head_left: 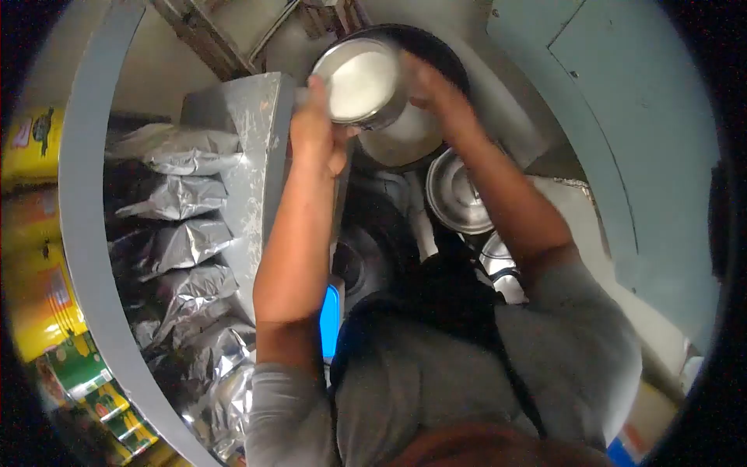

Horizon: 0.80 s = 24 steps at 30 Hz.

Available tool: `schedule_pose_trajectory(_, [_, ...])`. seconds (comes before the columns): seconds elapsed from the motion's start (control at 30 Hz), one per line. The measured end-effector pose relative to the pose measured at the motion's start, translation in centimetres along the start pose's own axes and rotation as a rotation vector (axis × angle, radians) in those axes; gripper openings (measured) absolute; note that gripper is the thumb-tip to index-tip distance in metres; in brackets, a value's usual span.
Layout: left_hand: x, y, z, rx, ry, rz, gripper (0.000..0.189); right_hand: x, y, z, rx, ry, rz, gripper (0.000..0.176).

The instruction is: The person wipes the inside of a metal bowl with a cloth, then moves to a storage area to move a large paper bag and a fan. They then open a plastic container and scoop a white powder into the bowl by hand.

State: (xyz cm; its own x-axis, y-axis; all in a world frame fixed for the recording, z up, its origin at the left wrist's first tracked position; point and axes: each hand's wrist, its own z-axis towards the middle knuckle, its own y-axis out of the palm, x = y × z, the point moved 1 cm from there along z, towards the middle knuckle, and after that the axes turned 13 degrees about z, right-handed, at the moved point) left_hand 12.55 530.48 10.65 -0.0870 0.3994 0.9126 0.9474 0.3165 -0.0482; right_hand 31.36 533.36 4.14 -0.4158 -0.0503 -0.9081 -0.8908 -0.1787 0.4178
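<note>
Both my hands hold a round steel container (359,80) filled with a white liquid, lifted over a large dark pot (436,47). My left hand (315,128) grips its left side. On the container's right rim rests my right hand (424,78). The container tilts slightly toward me. A pale surface shows inside the pot (401,140) just below the container.
A steel lid (455,194) and another shiny steel vessel (498,261) lie below the pot. Several silver foil bags (183,202) fill a grey bin (257,156) on the left. Yellow tins (35,233) stand at the far left. A blue object (330,319) sits near my waist.
</note>
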Motion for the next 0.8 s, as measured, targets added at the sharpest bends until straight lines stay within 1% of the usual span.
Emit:
schedule_pose_trajectory(0.03, [-0.3, -0.3, 0.1, -0.072, -0.054, 0.095, 0.067, -2.6, 0.6, 1.3, -0.023, 0.178, 0.197, 0.056])
schedule_pose_trajectory(0.07, [1.0, 0.5, -1.3, -0.050, -0.067, 0.213, 0.072, -4.6, 1.0, 2.4, -0.115, 0.315, 0.139, 0.058])
schedule_pose_trajectory(0.1, [1.0, 0.8, -1.4, -0.040, -0.064, 0.208, 0.072, -5.5, 1.4, 3.1, -0.207, 0.451, 0.082, 0.060])
schedule_pose_trajectory(0.13, [1.2, 1.2, -1.1, -0.035, -0.008, 0.043, 0.073, -5.1, 1.8, 3.2, -0.172, 0.473, 0.116, 0.056])
schedule_pose_trajectory(0.17, [1.2, 1.4, -0.8, -0.026, 0.046, -0.125, 0.075, -4.9, 2.4, 2.8, -0.187, 0.478, 0.112, 0.056])
schedule_pose_trajectory(0.2, [2.0, 1.8, -1.1, 0.029, 0.054, -0.229, 0.075, -4.9, 3.0, 2.0, -0.101, 0.434, 0.173, 0.053])
schedule_pose_trajectory(0.23, [2.0, 1.8, -1.4, 0.046, 0.056, -0.240, 0.075, -4.8, 3.5, 1.2, -0.015, 0.389, 0.233, 0.051])
schedule_pose_trajectory(0.27, [2.1, 1.8, -1.6, 0.049, 0.199, -0.239, 0.075, -4.6, 4.3, 0.8, -0.033, 0.397, 0.227, 0.051])
schedule_pose_trajectory(0.3, [2.0, 1.9, -1.9, 0.051, 0.340, -0.234, 0.075, -4.5, 4.9, 0.4, 0.067, 0.352, 0.239, 0.049])
schedule_pose_trajectory(0.33, [0.4, 2.0, -0.4, 0.119, 0.497, -0.177, 0.072, -4.2, 5.4, 0.2, 0.168, 0.305, 0.251, 0.046])
schedule_pose_trajectory(0.37, [-0.2, 2.5, -0.7, 0.130, 0.497, -0.183, 0.072, -3.6, 5.7, 0.4, 0.158, 0.311, 0.246, 0.046])
schedule_pose_trajectory(0.43, [-1.2, 3.3, -1.7, 0.336, 0.646, -0.267, 0.068, -1.9, 5.9, 0.5, 0.257, 0.236, 0.191, 0.047])
schedule_pose_trajectory(0.5, [-3.1, 3.5, -1.0, 0.379, 0.662, -0.251, 0.067, -0.4, 6.4, -0.2, 0.285, 0.207, 0.143, 0.047])
schedule_pose_trajectory(0.53, [-4.0, 3.8, -0.6, 0.403, 0.735, -0.263, 0.063, -0.1, 6.6, -0.4, 0.319, 0.171, 0.098, 0.048])
schedule_pose_trajectory(0.57, [-4.7, 4.2, -0.4, 0.425, 0.809, -0.276, 0.060, -0.1, 7.1, -0.6, 0.311, 0.169, 0.093, 0.048])
schedule_pose_trajectory(0.6, [-5.2, 4.7, -0.4, 0.430, 0.811, -0.282, 0.060, -0.2, 7.7, -0.9, 0.348, 0.133, 0.211, 0.049])
schedule_pose_trajectory(0.63, [-5.9, 5.0, -0.8, 0.552, 0.915, -0.120, 0.055, -0.2, 8.0, -1.2, 0.386, 0.101, 0.330, 0.049])
schedule_pose_trajectory(0.67, [-6.3, 5.1, -1.1, 0.671, 1.017, 0.046, 0.051, 0.1, 7.8, -1.1, 0.381, 0.100, 0.327, 0.049])
schedule_pose_trajectory(0.7, [-7.2, 4.7, -1.4, 0.675, 1.019, 0.041, 0.051, 0.5, 7.0, -0.7, 0.353, 0.106, 0.433, 0.049])
schedule_pose_trajectory(0.73, [-8.3, 4.5, -2.3, 0.643, 1.111, 0.373, 0.047, 0.8, 6.2, -0.4, 0.325, 0.114, 0.539, 0.049])
schedule_pose_trajectory(0.77, [-9.9, 4.2, -3.3, 0.597, 1.179, 0.710, 0.045, 0.5, 4.8, 0.0, 0.322, 0.120, 0.534, 0.049])
schedule_pose_trajectory(0.8, [-11.7, 3.3, -3.9, 0.272, 1.183, 0.942, 0.044, 0.1, 3.0, 0.5, 0.329, 0.130, 0.308, 0.047])
